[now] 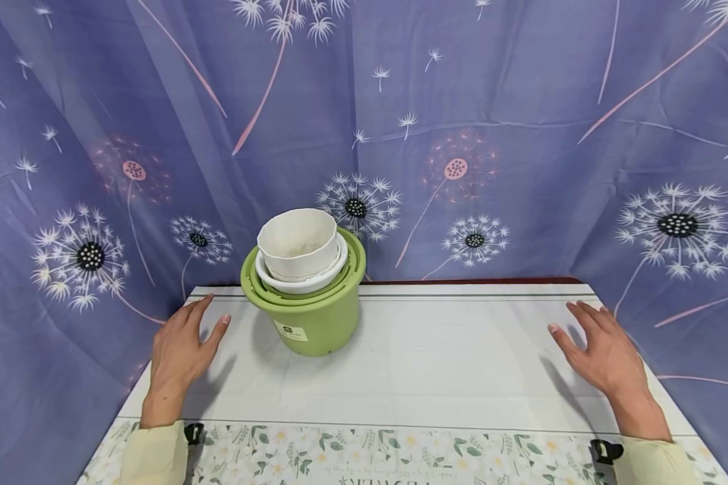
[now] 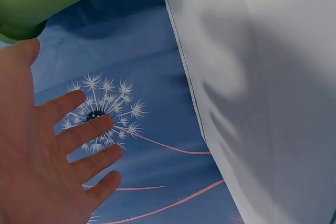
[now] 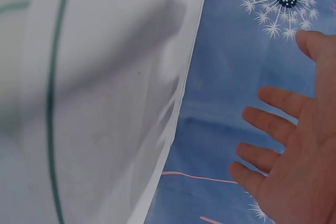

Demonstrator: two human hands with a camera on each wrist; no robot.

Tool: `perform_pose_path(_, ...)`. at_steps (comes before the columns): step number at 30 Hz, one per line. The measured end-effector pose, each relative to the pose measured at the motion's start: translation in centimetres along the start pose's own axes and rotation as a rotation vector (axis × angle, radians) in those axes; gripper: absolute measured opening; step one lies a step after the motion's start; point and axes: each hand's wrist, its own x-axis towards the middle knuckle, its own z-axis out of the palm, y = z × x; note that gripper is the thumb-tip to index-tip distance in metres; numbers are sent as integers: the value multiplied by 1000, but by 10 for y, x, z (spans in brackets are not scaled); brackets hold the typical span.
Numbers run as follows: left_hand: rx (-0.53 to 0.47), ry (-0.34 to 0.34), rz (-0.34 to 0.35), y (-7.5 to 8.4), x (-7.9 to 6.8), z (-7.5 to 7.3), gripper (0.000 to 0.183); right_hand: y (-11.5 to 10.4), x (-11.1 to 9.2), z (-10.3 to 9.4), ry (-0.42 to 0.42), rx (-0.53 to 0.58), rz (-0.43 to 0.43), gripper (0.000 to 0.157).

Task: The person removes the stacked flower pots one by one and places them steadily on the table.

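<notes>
A stack of nested flowerpots stands on the left part of the table. Outermost is a green flowerpot (image 1: 321, 330) with a small label on its front. Inside it sit a white round pot (image 1: 303, 286) and, topmost, a cream pot (image 1: 297, 242) with a faceted rim, tilted slightly. My left hand (image 1: 182, 347) hovers left of the stack, fingers spread and holding nothing. In the left wrist view the green pot's side shows above that hand's thumb. Over the table's right side, far from the pots, my right hand (image 1: 607, 353) is spread too, with nothing in it.
A white tablecloth (image 1: 455, 357) with a floral front border (image 1: 400, 448) covers the table. Blue-purple curtains (image 1: 522, 81) with dandelion prints enclose the back and both sides, close to the table edges. The pots stand near the back edge.
</notes>
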Motion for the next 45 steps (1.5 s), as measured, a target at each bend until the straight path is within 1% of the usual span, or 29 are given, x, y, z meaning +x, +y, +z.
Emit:
perform_pose_path(8,-12,-27,-13,1,1,0,64,-1,0,-2,-14,-13,5,67)
perform_pose_path(12,-21,-42,-26,3,1,-1,64,-2,0,-2,-6,-17,-3,66)
perform_pose_path(19,-30,-35,-43,5,1,-3,65,-5,1,-2,36,-14,-23,53)
perform_pose_path(25,-62,-8,-54,8,0,-3,64,-7,1,-1,66,-8,-39,48)
perform_pose_path(31,-88,21,-51,12,1,-3,61,-10,1,-1,78,-7,-45,49)
perform_pose_path(37,-98,13,-54,15,2,-5,61,-13,2,-2,87,-7,-67,53)
perform_pose_path(41,-103,15,-58,16,2,-7,60,-15,2,-3,98,-8,-81,53)
perform_pose_path(45,-120,12,-61,18,2,-8,60,-18,3,-4,97,-10,-79,54)
